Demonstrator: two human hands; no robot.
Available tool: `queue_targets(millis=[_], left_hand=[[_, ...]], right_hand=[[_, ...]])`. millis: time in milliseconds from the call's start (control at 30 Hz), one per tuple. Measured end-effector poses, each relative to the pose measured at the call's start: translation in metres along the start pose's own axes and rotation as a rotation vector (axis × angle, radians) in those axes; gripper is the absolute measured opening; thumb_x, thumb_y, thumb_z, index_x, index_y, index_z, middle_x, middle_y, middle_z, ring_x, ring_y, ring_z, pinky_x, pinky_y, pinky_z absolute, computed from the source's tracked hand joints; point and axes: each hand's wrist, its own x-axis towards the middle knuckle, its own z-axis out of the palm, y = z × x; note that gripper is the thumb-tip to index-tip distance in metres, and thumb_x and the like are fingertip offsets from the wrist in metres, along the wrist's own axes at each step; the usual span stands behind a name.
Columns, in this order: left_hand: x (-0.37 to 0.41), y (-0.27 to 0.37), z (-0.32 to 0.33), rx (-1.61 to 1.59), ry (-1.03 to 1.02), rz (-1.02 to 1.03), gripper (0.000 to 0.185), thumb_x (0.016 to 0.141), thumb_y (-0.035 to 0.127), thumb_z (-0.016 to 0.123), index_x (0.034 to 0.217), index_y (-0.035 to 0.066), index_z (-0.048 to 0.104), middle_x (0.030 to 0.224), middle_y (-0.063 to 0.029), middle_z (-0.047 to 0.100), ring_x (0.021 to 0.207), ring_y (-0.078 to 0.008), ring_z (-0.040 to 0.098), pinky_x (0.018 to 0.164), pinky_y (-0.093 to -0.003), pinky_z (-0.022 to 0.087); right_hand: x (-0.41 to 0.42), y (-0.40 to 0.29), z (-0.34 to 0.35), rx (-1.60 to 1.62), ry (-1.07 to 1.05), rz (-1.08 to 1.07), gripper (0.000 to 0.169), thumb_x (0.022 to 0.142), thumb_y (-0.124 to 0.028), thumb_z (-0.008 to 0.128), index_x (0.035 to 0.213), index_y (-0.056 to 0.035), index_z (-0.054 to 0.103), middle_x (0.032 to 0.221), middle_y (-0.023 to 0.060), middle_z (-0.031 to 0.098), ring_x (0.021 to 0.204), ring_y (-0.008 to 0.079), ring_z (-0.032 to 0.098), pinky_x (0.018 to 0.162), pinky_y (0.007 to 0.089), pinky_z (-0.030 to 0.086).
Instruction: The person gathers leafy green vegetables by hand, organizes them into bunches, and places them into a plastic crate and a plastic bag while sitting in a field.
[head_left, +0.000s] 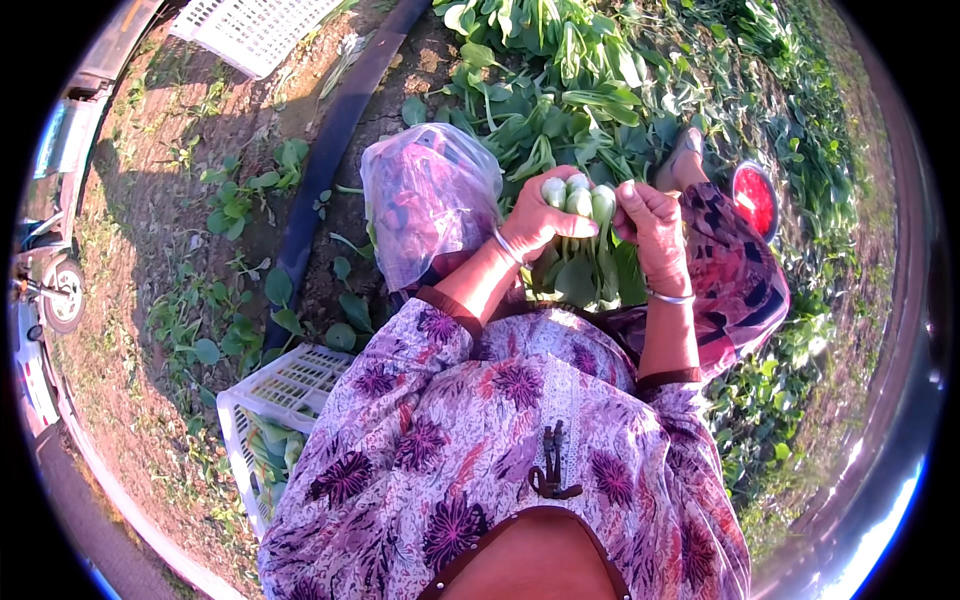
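Observation:
A small bunch of bok choy (579, 201) is held in front of my lap, its pale stem bases up and its green leaves hanging down. My left hand (546, 214) wraps around the stems from the left, thumb across the front. At the bunch's right side, my right hand (651, 221) has thumb and forefinger pinched together against the stems; its other fingers are curled and partly hidden. Any thin tie between those fingertips is too small to make out. Both wrists wear a metal bangle.
Cut leafy greens (555, 112) lie in a heap beyond my hands. A round bowl of red material (754, 201) sits by my right leg. Clear plastic (431, 195) covers my left knee. White plastic crates (300, 382) and a dark hose (330, 157) lie to the left.

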Motion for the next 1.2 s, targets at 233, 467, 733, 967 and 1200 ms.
queue_targets(millis=[233,467,733,967,1200], left_hand=[[0.004,0.0,-0.006,-0.134,0.068,-0.013,0.044,0.066,-0.005,0.077,0.106,0.002,0.06,0.093,-0.0047,0.064,0.085,-0.0173,0.065,0.079,-0.0317,0.056],[0.005,-0.003,-0.004,-0.139,0.066,-0.005,0.048,0.068,-0.004,0.078,0.112,0.002,0.058,0.097,-0.0036,0.063,0.086,-0.0153,0.063,0.078,-0.0283,0.054],[0.006,-0.006,-0.004,-0.102,0.096,0.043,0.059,0.066,0.006,0.088,0.115,0.004,0.057,0.101,-0.0013,0.061,0.096,-0.0144,0.059,0.089,-0.0286,0.048],[0.002,-0.001,0.002,-0.096,0.137,-0.009,0.056,0.062,-0.001,0.085,0.112,0.004,0.058,0.099,-0.0021,0.063,0.094,-0.0152,0.061,0.086,-0.0299,0.051],[0.001,-0.012,0.006,-0.029,0.037,-0.044,0.051,0.062,-0.007,0.081,0.106,0.004,0.058,0.096,-0.0018,0.062,0.088,-0.0129,0.064,0.077,-0.0297,0.056]], right_hand=[[0.014,0.019,-0.001,-0.34,0.102,-0.429,0.055,0.096,-0.037,0.061,0.134,0.0016,0.053,0.132,0.0201,0.053,0.119,0.0284,0.054,0.1,0.0371,0.042],[0.001,0.03,0.03,0.151,0.003,-0.229,0.036,0.095,-0.01,0.061,0.129,0.0025,0.057,0.126,0.0106,0.062,0.117,0.0155,0.055,0.1,0.0307,0.044],[0.0,0.04,0.053,-0.187,0.184,-0.483,0.037,0.096,-0.007,0.057,0.132,-0.0003,0.056,0.132,0.0153,0.055,0.123,0.0277,0.052,0.106,0.0351,0.039],[0.004,0.03,0.034,-0.094,-0.063,-0.376,0.037,0.095,-0.015,0.061,0.129,-0.0001,0.059,0.134,0.0162,0.057,0.122,0.0264,0.055,0.105,0.0366,0.04],[0.086,0.081,-0.045,0.024,0.356,0.063,0.029,0.093,-0.026,0.066,0.108,-0.0012,0.07,0.093,0.0044,0.071,0.082,0.0113,0.064,0.069,0.0232,0.049]])
